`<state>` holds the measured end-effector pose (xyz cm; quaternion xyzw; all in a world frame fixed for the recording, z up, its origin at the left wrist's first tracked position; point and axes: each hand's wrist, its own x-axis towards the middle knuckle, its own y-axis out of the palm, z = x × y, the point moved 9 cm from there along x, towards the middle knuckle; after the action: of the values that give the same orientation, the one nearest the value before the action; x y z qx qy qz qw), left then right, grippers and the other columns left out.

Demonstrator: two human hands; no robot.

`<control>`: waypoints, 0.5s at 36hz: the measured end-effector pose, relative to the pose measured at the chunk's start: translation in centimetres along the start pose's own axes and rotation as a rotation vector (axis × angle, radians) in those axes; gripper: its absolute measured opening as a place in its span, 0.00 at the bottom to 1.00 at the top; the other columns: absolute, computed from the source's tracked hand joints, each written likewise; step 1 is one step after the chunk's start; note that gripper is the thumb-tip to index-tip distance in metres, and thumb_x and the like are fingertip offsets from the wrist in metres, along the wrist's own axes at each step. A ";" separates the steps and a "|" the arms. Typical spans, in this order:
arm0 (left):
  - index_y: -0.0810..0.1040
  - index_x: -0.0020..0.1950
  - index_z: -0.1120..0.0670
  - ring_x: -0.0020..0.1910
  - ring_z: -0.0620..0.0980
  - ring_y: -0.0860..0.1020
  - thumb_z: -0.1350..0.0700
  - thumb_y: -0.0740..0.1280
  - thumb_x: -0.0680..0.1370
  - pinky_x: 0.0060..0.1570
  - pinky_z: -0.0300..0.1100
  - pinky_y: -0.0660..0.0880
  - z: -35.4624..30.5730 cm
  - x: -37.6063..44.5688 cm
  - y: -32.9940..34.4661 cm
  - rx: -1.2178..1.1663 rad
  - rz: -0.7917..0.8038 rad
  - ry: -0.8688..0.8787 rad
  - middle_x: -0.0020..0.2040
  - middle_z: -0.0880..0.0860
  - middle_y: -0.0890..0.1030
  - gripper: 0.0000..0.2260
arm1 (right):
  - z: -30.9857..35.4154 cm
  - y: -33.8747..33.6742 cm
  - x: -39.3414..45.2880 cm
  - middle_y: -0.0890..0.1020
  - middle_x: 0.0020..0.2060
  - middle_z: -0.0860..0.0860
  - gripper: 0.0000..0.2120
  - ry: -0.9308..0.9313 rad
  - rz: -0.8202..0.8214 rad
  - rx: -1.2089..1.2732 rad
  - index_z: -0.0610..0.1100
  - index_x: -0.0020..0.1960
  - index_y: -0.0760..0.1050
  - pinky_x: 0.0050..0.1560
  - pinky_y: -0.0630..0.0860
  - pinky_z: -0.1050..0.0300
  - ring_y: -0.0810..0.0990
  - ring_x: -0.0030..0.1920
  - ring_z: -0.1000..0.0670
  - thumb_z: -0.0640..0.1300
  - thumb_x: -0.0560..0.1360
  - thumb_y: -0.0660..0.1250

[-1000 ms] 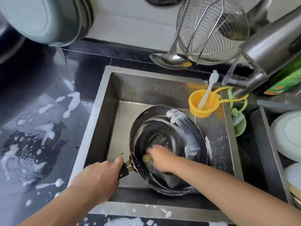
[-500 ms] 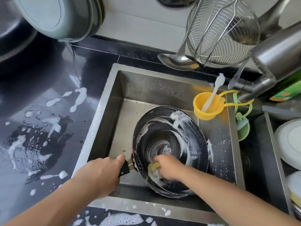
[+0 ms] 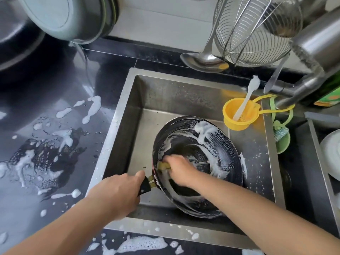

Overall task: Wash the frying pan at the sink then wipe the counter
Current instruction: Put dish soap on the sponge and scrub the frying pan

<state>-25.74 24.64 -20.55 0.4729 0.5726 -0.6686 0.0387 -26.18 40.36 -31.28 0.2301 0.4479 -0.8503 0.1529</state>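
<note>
A black frying pan (image 3: 217,144), streaked with white foam, stands tilted in the steel sink (image 3: 132,115). My left hand (image 3: 117,192) grips the pan's black handle (image 3: 145,186) at the sink's near left. My right hand (image 3: 181,171) is inside the pan at its left rim and holds a yellow sponge (image 3: 162,165) against the surface. The sponge shows only partly under my fingers.
The dark counter (image 3: 46,100) left of the sink carries foam patches (image 3: 62,137) and water. A yellow strainer cup (image 3: 237,116) with a white brush hangs at the sink's right edge under the faucet (image 3: 301,85). A ladle (image 3: 202,61) and wire basket (image 3: 253,30) hang behind.
My right hand with the sponge has slid from the pan's lower middle to its left rim near the handle. The left hand keeps its hold on the handle.
</note>
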 end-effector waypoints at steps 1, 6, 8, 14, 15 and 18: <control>0.60 0.56 0.47 0.39 0.54 0.74 0.48 0.59 0.82 0.40 0.48 0.74 0.1 0.0 0.0 -0.002 0.000 -0.005 0.43 0.50 0.74 0.08 | -0.5 -1.2 1.2 0.78 0.54 0.49 0.11 0.001 -0.060 -0.032 0.47 0.59 0.76 0.55 0.78 0.50 0.79 0.52 0.47 0.38 0.78 0.66; 0.59 0.52 0.46 0.38 0.54 0.73 0.47 0.58 0.81 0.40 0.48 0.73 0.1 0.1 -0.1 -0.018 -0.016 -0.005 0.41 0.49 0.72 0.08 | -6.6 -5.1 2.9 0.79 0.55 0.42 0.13 0.173 -0.186 -0.235 0.42 0.62 0.73 0.52 0.77 0.46 0.80 0.55 0.38 0.38 0.78 0.61; 0.59 0.52 0.46 0.38 0.54 0.74 0.47 0.59 0.82 0.39 0.47 0.72 0.1 0.1 -0.1 -0.011 -0.018 -0.002 0.41 0.48 0.73 0.08 | -8.3 -4.6 1.4 0.80 0.57 0.41 0.15 0.208 -0.122 -0.309 0.41 0.64 0.73 0.53 0.76 0.46 0.80 0.57 0.38 0.37 0.77 0.62; 0.62 0.55 0.47 0.40 0.55 0.73 0.49 0.61 0.81 0.40 0.46 0.70 0.1 -0.1 -0.1 -0.047 0.036 0.013 0.41 0.48 0.71 0.08 | -11.0 -2.1 -6.0 0.81 0.57 0.42 0.15 0.359 0.160 -0.468 0.42 0.64 0.75 0.53 0.78 0.46 0.81 0.56 0.39 0.36 0.78 0.61; 0.61 0.54 0.47 0.40 0.55 0.73 0.49 0.60 0.81 0.40 0.47 0.71 0.1 -0.2 -0.2 -0.055 0.038 0.017 0.41 0.48 0.71 0.08 | -10.2 -1.4 -6.5 0.81 0.58 0.41 0.16 0.352 0.215 -0.459 0.42 0.65 0.75 0.54 0.78 0.46 0.81 0.57 0.38 0.37 0.79 0.60; 0.60 0.53 0.47 0.40 0.55 0.73 0.50 0.61 0.80 0.41 0.48 0.72 0.1 -0.3 -0.2 -0.064 0.051 0.021 0.41 0.49 0.71 0.09 | -6.6 1.8 -6.6 0.80 0.60 0.41 0.17 0.263 0.337 -0.365 0.44 0.64 0.77 0.60 0.77 0.46 0.79 0.61 0.39 0.36 0.77 0.61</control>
<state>-25.76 24.49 -20.21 0.4929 0.5819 -0.6437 0.0646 -18.06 45.22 -32.22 0.3786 0.5650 -0.6809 0.2717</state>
